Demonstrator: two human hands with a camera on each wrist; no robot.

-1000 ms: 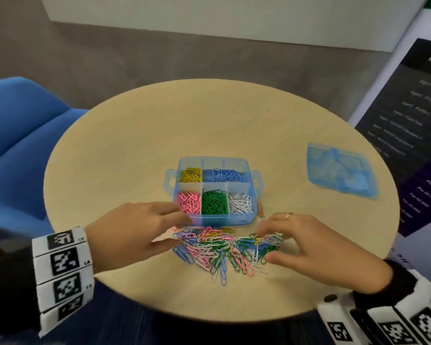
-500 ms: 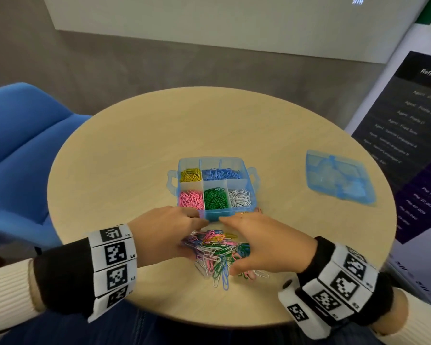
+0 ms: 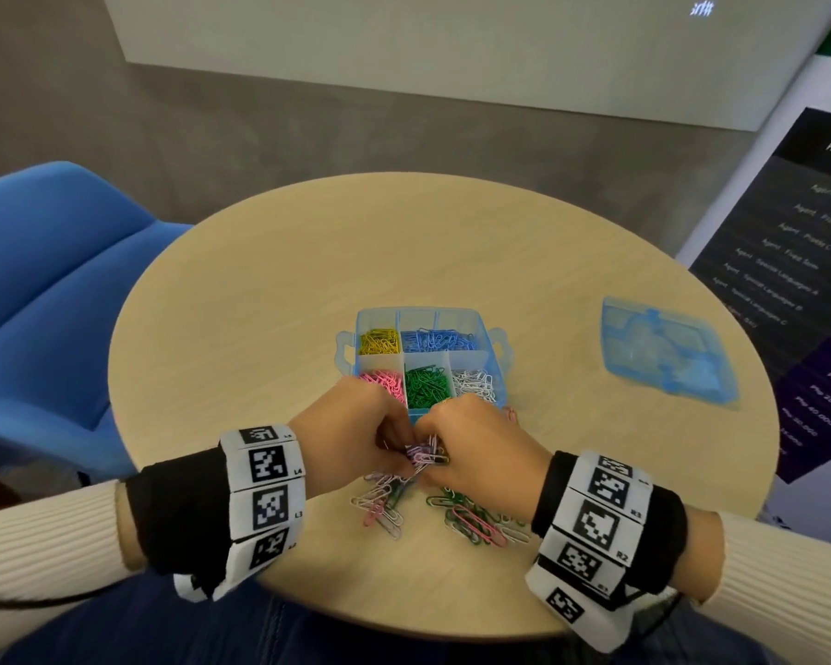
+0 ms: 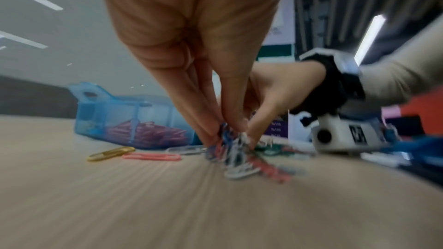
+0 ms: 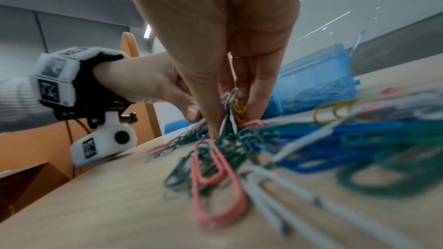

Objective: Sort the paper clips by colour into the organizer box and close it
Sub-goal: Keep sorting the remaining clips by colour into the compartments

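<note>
My left hand (image 3: pixel 351 431) and right hand (image 3: pixel 480 451) both pinching one mixed paper clip bunch (image 3: pixel 423 455), loose clips (image 3: pixel 471 518) beneath, open organizer box (image 3: pixel 495 371) just beyond, lid (image 3: pixel 668 360) well apart.

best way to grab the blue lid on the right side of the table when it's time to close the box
Grip the lid by its two long edges, coming straight down from above with the right hand, which is nearer. It lies flat on the table, apart from the organizer box, so only its rim offers purchase; its top is broad and looks smooth.
</note>
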